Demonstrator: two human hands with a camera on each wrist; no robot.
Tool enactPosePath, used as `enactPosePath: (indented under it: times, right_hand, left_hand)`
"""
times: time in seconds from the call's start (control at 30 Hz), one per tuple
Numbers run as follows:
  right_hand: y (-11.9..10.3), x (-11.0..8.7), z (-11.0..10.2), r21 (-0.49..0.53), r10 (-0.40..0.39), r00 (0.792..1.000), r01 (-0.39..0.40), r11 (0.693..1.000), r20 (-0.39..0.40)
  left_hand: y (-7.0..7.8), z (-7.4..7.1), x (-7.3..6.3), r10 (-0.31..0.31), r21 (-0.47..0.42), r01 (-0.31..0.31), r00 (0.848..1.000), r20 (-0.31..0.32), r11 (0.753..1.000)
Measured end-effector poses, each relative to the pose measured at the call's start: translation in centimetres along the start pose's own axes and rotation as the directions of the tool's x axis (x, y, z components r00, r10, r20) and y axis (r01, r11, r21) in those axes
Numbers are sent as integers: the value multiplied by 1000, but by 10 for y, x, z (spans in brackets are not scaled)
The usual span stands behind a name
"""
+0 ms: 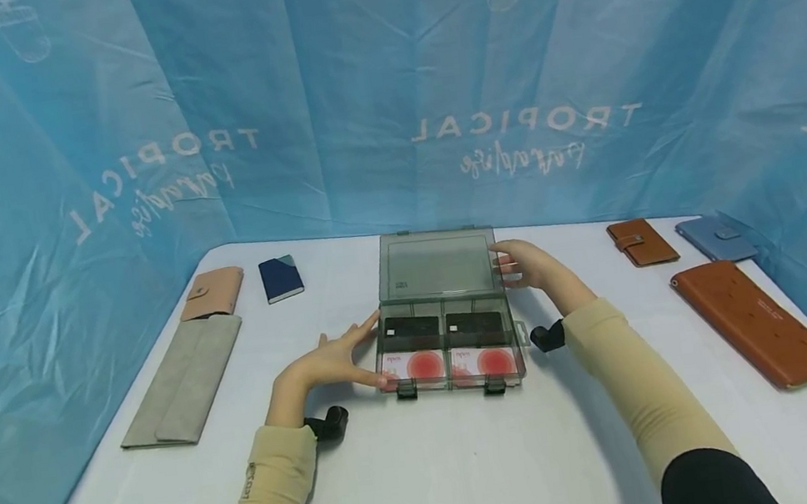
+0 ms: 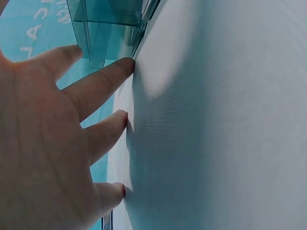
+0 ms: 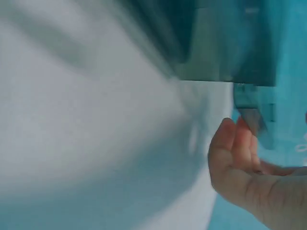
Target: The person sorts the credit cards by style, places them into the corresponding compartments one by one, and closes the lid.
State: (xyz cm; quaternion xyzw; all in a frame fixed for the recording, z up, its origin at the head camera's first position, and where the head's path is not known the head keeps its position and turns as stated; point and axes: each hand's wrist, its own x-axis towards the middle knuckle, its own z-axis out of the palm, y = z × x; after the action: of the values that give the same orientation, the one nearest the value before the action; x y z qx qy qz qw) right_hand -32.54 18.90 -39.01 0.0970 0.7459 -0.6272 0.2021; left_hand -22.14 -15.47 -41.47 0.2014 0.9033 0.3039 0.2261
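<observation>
In the head view a translucent grey-green compartment box (image 1: 441, 308) stands mid-table with its lid (image 1: 439, 264) swung back. Black flat items (image 1: 411, 331) lie in its two back compartments, white-and-red cards (image 1: 425, 364) in the two front ones. My left hand (image 1: 326, 364) has its fingers spread along the box's left side, thumb at the front corner and index fingertip further back. My right hand (image 1: 529, 263) holds the lid's right edge with bent fingers. In the right wrist view those fingers (image 3: 223, 143) curl right by the lid's corner, and the thumb is mostly hidden.
On the left lie a grey folded pouch (image 1: 185, 380), a tan snap case (image 1: 214, 292) and a navy booklet (image 1: 281, 278). To the right are a brown strap wallet (image 1: 642, 243), a blue wallet (image 1: 715, 239) and a long brown wallet (image 1: 760, 323). Blue curtain (image 1: 370, 105) encloses the white table.
</observation>
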Motion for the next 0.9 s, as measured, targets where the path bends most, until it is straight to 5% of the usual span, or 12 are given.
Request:
enactPosePath:
  times: [0.13,0.27,0.4,0.5,0.63,0.73,0.9]
  right_hand:
    - [-10,-7,0,22,-128,992,128,992,-6]
    - [-14,-19,1,70,-273,962,273,960,-3]
    - [-13,-34,2,56,-401,916,401,914,-13]
    - [-11,-47,4,-2,-507,862,507,862,-5]
    - [-5,-68,5,-153,-625,779,623,767,40]
    - [3,-85,6,-304,-693,717,679,668,78]
    - [22,-112,11,-568,-774,614,697,438,157]
  left_hand:
    - [-1,0,1,-1,13,1,1000,-2,1000]
    - [-3,-1,2,2,19,-2,1000,-1,1000]
    - [-4,0,2,11,3,-11,1000,6,1000]
    - [-4,0,1,21,-13,-21,1000,8,1000]
    - [-5,-4,-3,25,-51,-25,1000,1,998]
    - [-2,-13,-9,39,-82,-43,998,-46,996]
    - [12,-24,-18,170,-79,-186,968,-184,979]
